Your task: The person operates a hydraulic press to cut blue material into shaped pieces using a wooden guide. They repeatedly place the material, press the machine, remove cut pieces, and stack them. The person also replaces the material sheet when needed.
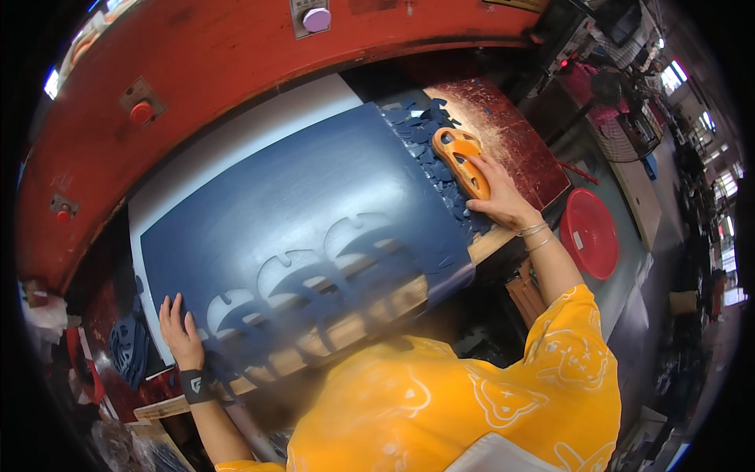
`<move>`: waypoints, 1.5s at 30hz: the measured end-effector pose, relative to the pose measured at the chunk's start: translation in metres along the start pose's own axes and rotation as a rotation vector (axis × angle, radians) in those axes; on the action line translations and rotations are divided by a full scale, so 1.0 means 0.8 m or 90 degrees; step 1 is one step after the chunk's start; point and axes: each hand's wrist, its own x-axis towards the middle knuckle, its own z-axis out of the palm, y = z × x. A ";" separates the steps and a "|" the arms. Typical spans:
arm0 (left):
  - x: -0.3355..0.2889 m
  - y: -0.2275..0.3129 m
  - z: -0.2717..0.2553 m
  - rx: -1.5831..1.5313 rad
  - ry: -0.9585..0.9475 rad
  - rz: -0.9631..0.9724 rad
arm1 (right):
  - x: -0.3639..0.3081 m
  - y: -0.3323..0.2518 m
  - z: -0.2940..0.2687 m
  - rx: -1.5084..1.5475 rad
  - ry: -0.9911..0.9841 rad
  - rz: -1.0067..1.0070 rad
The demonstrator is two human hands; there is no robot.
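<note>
A large dark blue sheet (314, 189) lies on a white board (244, 134), with several curved cut-outs along its near edge. My left hand (181, 334) rests on the sheet's left edge, fingers stretched out and holding nothing. At the sheet's right side, my right hand (502, 193) grips an orange cutting die (460, 157) with open slots in it, the thumb along its near end. Beneath and beside the die spreads a heap of small blue scraps (421, 130). The palm hides part of the die.
Across the far side runs a red machine beam (236, 59) with a lilac knob (317, 20) and a red button (141, 112). A red basin (590, 234) stands at the right. Cut blue pieces (128, 346) lie at the left. Beyond a fan (635, 134), someone in pink shows.
</note>
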 end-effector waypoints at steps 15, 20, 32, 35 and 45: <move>0.000 -0.001 0.002 0.002 0.020 0.021 | -0.116 -0.205 0.017 1.591 -0.081 0.108; 0.007 -0.008 -0.006 -0.068 -0.017 0.033 | -0.142 -0.247 0.062 1.534 0.069 0.100; 0.037 -0.030 -0.021 -0.156 -0.090 0.159 | -0.200 -0.320 0.090 0.988 0.537 -0.199; 0.044 -0.039 -0.027 -0.193 -0.077 0.200 | -0.181 -0.353 0.076 0.974 0.488 -0.217; 0.068 -0.071 -0.028 -0.217 0.059 0.087 | 0.013 -0.500 0.095 0.722 0.050 -0.138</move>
